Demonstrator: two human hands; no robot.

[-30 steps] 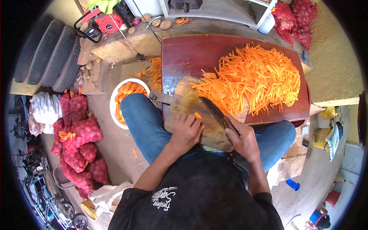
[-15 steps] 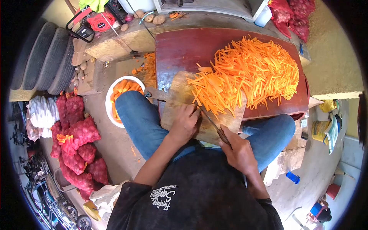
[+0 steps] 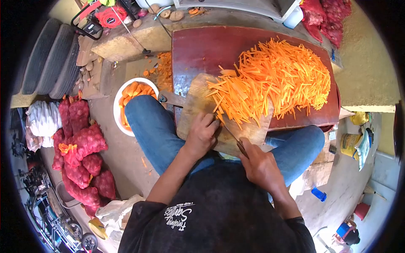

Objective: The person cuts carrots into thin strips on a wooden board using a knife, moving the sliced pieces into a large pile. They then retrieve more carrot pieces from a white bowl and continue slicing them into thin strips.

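My right hand (image 3: 260, 165) is wrapped round the handle of a knife (image 3: 232, 135), its blade slanting up and left across the wooden cutting board (image 3: 192, 111). Close to the blade's tip, my left hand (image 3: 202, 133) presses curled fingers down on the board. A bit of carrot (image 3: 220, 119) shows at those fingertips; most of it is hidden under the hand. Cut carrot sticks (image 3: 238, 99) cover the board's far right part and run into a large heap of carrot sticks (image 3: 291, 76) on the red table (image 3: 202, 42).
A white basin (image 3: 118, 110) of peeled carrots stands left of my knee, with peelings (image 3: 163, 71) on the floor behind it. Red net sacks (image 3: 86, 145) lie further left, near stacked tyres (image 3: 46, 59). A low concrete ledge (image 3: 122, 44) runs behind the table.
The view has shifted slightly. Both hands stay at nearly the same place on the board, and the knife blade lies a little differently beside the left fingers.
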